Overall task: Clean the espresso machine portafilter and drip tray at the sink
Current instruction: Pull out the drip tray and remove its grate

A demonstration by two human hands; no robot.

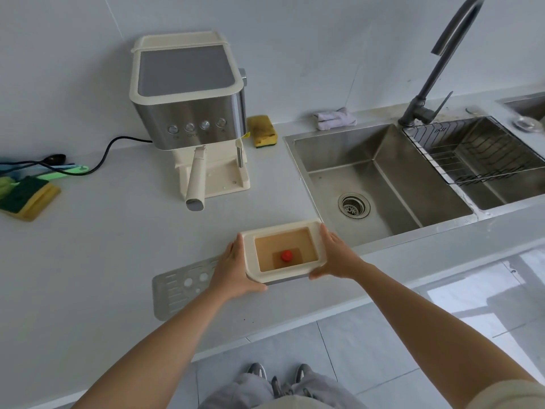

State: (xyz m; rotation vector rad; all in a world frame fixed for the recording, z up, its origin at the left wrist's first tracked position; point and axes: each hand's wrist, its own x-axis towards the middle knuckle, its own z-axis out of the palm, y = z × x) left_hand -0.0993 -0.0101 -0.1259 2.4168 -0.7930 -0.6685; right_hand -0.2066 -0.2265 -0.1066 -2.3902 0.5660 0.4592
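While brown liquid [283, 242] sits in the drip tray [250, 255], the left hand [233, 268] and right hand [336, 258] each grip one of its sides, just left of the sink's [333, 152] near corner. The portafilter [197, 178] hangs in the espresso machine [188, 113], farther left of the sink.

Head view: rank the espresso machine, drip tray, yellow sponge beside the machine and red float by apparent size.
1. espresso machine
2. drip tray, though it is nearer the camera
3. yellow sponge
4. red float
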